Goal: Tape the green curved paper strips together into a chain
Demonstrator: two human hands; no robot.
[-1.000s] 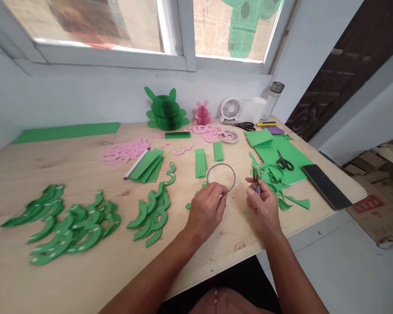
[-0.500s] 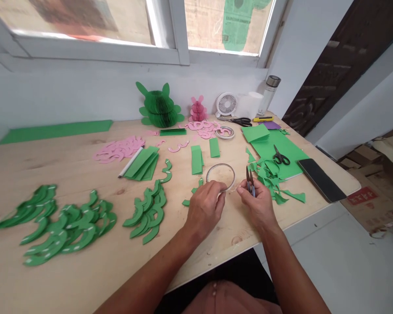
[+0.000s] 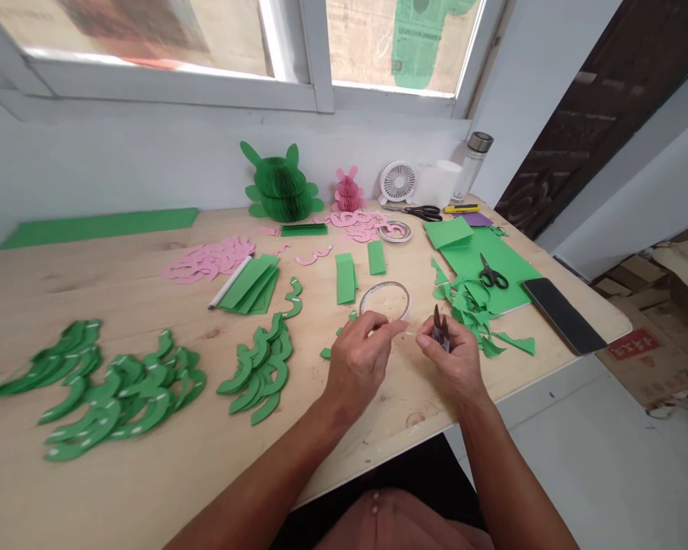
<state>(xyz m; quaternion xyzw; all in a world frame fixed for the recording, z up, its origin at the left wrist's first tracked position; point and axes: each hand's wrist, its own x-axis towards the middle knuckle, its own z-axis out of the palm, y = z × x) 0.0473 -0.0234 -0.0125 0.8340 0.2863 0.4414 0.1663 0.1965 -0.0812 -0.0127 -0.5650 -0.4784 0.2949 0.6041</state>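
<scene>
My left hand (image 3: 360, 355) is closed on a thin roll of tape (image 3: 408, 299), which stands up as a ring just above the tabletop. A short pale strip seems to stretch from the roll toward my right hand (image 3: 452, 355). Small scissors (image 3: 440, 330) with dark blades pointing up and bluish handles are held in that hand, its thumb and a finger pinched together at the strip's end. Partly hidden behind my left hand lies a green cut paper piece (image 3: 326, 353). A pile of curved green paper pieces (image 3: 261, 374) with white tape marks lies farther left.
More green curved pieces (image 3: 115, 405) cover the left of the wooden table (image 3: 206, 489). Green scraps (image 3: 470, 302), black scissors (image 3: 493, 275) and a phone (image 3: 563, 315) lie at right. Along the back stand a green paper figure (image 3: 280, 187), a fan (image 3: 398, 182) and a bottle (image 3: 473, 164).
My left fingers have shifted on the tape roll, with the index finger now pointing right toward the strip. The scissors in my right hand have tilted slightly.
</scene>
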